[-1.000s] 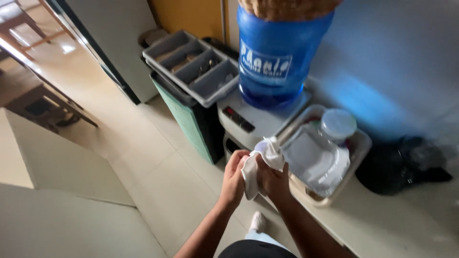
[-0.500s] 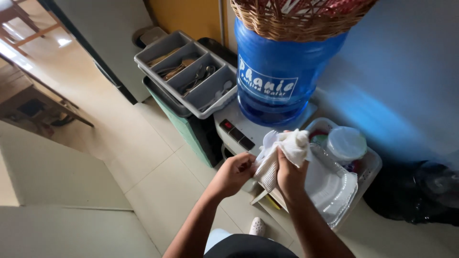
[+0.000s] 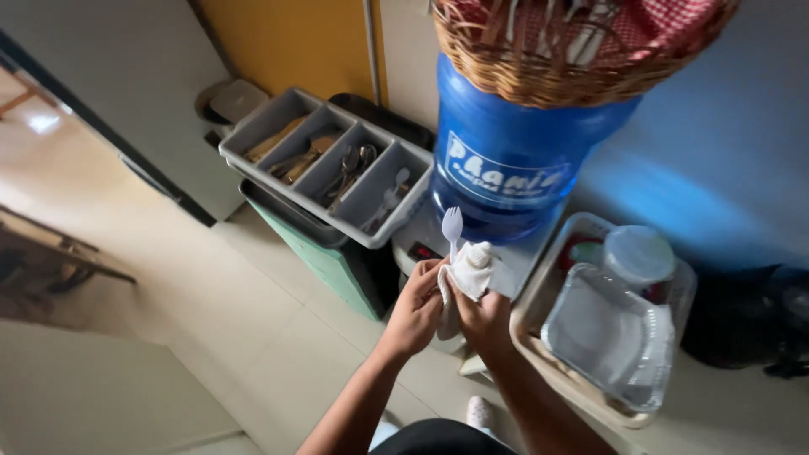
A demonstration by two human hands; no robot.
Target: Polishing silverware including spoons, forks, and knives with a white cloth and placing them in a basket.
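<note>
My right hand (image 3: 484,318) grips a white cloth (image 3: 470,271) bunched up in its fingers. My left hand (image 3: 415,307) holds a white plastic fork (image 3: 452,229) upright, its handle against the cloth and its tines pointing up. Both hands meet in front of the big blue water bottle (image 3: 514,160). A grey cutlery tray (image 3: 329,164) with several compartments holding spoons and forks lies just to the left of my hands.
A wicker basket (image 3: 573,50) with a red checked lining sits on the bottle. A beige tub (image 3: 539,307) on the right holds clear plastic containers and a lidded jar (image 3: 639,253). A green bin (image 3: 324,261) stands under the tray. A black bag (image 3: 750,320) lies far right.
The view has moved closer to the bottle and tray. The fork now sticks up out of the cloth, and my left hand has closed in on its handle.
</note>
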